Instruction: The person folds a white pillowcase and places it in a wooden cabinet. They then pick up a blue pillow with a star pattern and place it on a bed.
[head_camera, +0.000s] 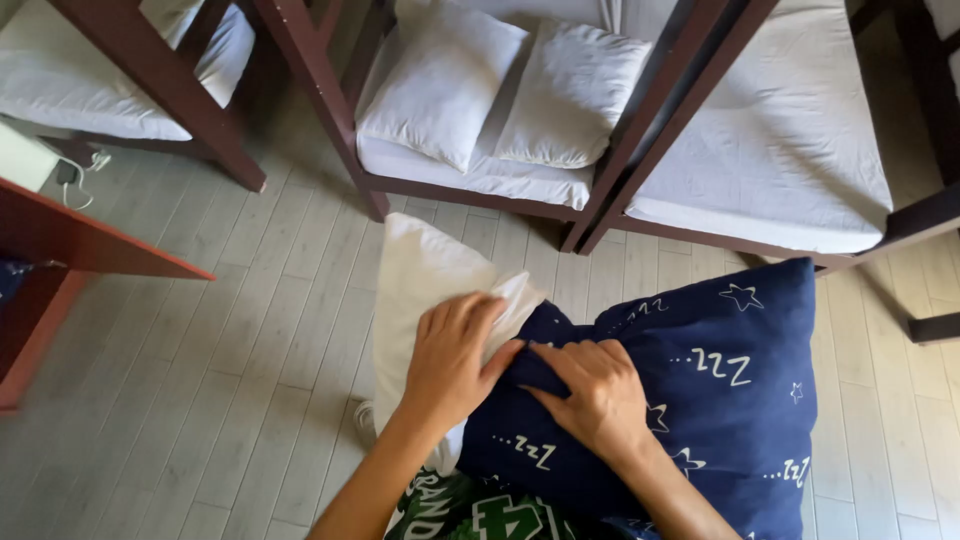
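A white pillow (420, 285) sticks out of a dark blue pillowcase (740, 390) printed with white stars and letters. Both are held up in front of me above the floor. My left hand (452, 360) grips the white pillow where it meets the case's opening. My right hand (595, 392) pinches the blue fabric at that opening, right beside the left hand. Most of the pillow's left part is bare; the rest is inside the case.
Dark wooden bunk beds with white mattresses (790, 140) stand ahead. Two white pillows (500, 85) lie on the middle bed. A reddish wooden table edge (90, 250) juts in at left, with a white charger and cable (70, 175) behind it. The floor (200, 400) is pale planks.
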